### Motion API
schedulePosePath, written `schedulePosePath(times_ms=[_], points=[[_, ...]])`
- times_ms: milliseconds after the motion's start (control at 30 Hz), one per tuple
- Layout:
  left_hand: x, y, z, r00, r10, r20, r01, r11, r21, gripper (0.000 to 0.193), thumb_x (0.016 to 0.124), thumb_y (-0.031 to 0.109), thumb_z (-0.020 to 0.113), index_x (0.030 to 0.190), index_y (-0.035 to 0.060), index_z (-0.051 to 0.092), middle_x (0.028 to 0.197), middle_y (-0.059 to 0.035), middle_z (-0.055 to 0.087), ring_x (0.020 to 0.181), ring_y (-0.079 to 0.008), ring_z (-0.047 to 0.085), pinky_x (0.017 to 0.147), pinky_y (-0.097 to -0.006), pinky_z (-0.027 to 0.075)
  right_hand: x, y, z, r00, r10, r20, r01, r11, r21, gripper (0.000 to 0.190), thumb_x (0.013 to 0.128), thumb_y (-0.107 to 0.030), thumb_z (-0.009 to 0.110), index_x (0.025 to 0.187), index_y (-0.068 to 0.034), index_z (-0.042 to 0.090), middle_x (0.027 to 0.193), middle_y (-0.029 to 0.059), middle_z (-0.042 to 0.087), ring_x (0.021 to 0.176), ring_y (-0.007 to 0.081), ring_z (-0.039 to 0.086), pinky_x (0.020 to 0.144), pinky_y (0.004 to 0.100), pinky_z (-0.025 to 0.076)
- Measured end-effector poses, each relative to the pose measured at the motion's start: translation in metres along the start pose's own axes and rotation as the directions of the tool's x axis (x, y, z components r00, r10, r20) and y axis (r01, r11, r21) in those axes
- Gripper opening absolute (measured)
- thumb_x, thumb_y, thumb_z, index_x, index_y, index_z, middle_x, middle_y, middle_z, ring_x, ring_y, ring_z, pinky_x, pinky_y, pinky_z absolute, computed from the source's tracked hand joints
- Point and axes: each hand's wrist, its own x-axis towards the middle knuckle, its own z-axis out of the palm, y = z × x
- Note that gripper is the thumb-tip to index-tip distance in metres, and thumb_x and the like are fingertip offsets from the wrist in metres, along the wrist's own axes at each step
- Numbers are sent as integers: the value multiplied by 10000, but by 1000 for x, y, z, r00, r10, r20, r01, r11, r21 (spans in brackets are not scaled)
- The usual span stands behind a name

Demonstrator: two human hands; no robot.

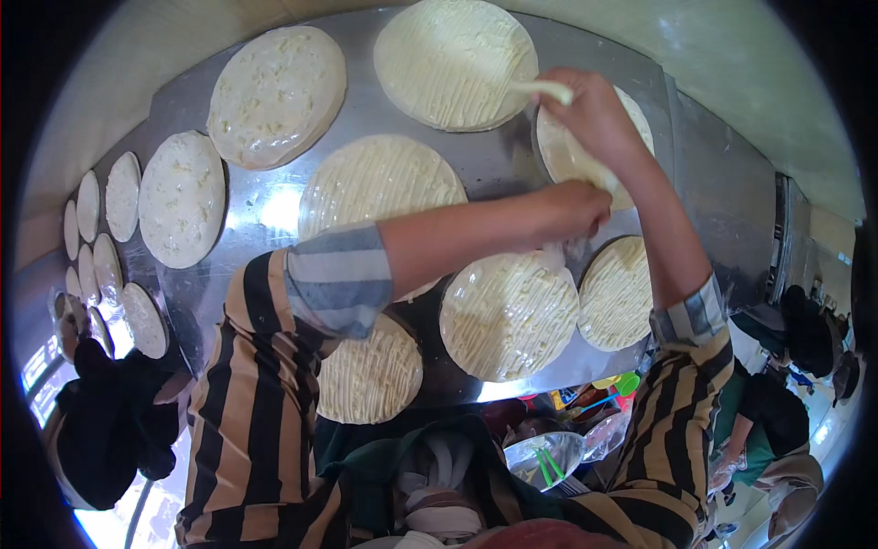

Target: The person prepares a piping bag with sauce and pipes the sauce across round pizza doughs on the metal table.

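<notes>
My right hand (586,113) grips a plastic bag of pale cream (552,90), apparently a piping bag; its narrow end points left over the edge of a large round dough base (456,65) with ridged lines of cream. Lower down, my left hand (579,206) is closed around the bag's other end, where clear plastic hangs below the fist. Under the hands lies another round base (559,141), largely covered by my right hand and forearm. Nearer to me are ridged, cream-covered bases (509,316), (617,295). My left forearm crosses over one more ridged round (384,178).
Rounds with scattered lumps (276,96) lie on the metal table (260,199), with several smaller ones at far left. Below its near edge stands a metal bowl (545,456) with green-handled utensils, among coloured containers. A person in dark clothing (113,425) is at lower left; others are at right.
</notes>
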Motion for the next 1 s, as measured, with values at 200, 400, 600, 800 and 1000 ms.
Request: schedulePosePath(times_ms=[200, 400, 600, 800, 1000], points=[[14, 2, -12, 992, -104, -76, 84, 971, -224, 218, 828, 245, 432, 737, 70, 525, 612, -32, 485, 504, -126, 444, 460, -291, 351, 15, 14, -8, 982, 168, -89, -171, 985, -34, 231, 788, -179, 644, 948, -13, 634, 685, 90, 611, 568, 134, 505, 573, 291, 438], [5, -8, 2, 990, -127, 55, 132, 986, -102, 212, 833, 225, 410, 732, 71, 516, 609, -22, 475, 518, -115, 433, 447, -280, 331, -11, 0, 8, 998, 57, 33, -56, 998, -35, 209, 807, -171, 627, 944, -12, 631, 756, 97, 616, 655, 151, 521, 655, 286, 435], [17, -4, -4, 991, -124, -55, 114, 981, -157, 211, 832, 222, 406, 735, 65, 509, 603, -17, 461, 520, -113, 417, 455, -277, 328, 7, 11, -5, 962, 252, -110, -252, 968, 10, 236, 800, -201, 641, 952, -20, 633, 767, 104, 611, 654, 156, 524, 661, 277, 435], [5, -5, 11, 993, -110, 38, 111, 994, -24, 249, 830, 224, 400, 725, 37, 527, 629, -52, 498, 554, -143, 444, 506, -302, 353, -18, 23, 11, 995, 34, -91, -18, 985, 173, 213, 785, -192, 643, 911, -21, 641, 656, 81, 595, 562, 160, 528, 564, 273, 432], [9, 5, 10, 1000, -24, 5, 25, 997, -68, 232, 822, 231, 410, 733, 52, 527, 635, -51, 507, 548, -131, 437, 500, -287, 339, -7, 27, -21, 889, 456, 27, -359, 661, 659, 226, 809, -209, 649, 961, -45, 620, 738, 29, 601, 551, 60, 497, 508, 199, 402]])
